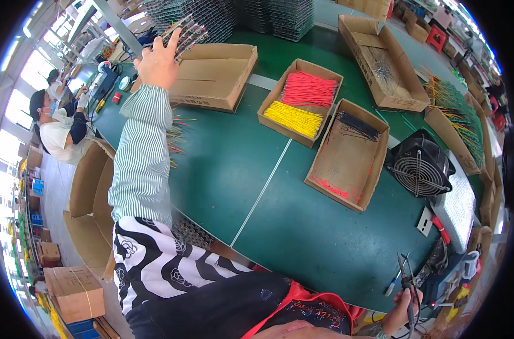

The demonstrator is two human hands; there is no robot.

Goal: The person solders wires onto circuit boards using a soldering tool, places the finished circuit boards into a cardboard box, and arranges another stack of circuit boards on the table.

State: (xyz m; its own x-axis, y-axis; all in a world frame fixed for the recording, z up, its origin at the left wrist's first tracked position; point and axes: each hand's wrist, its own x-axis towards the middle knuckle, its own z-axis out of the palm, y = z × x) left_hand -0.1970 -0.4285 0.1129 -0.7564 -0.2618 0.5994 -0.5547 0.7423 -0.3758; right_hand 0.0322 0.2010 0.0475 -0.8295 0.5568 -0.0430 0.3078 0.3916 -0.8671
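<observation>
My left arm stretches to the far left, where my left hand (158, 66) has a slim panel of small circuit boards (192, 35) between thumb side and index finger; its other fingers are spread. The thumb itself is hidden. Just beneath the panel is a cardboard box (211, 76) with a bare inside. At the lower right, my right hand (402, 309) is closed round the handle of a soldering iron (406, 277), its tip pointing up and away. Beside the iron lies a small brush-like tool with a blue handle (392, 283).
Red and yellow wires fill one box (261, 116); another box (313, 176) has black wires and red scraps. A black fan (419, 169) stands at right. Stacked panels (291, 20) rise at the back. Loose wire ends (178, 135) show beside my left sleeve. A co-worker (62, 127) sits at left.
</observation>
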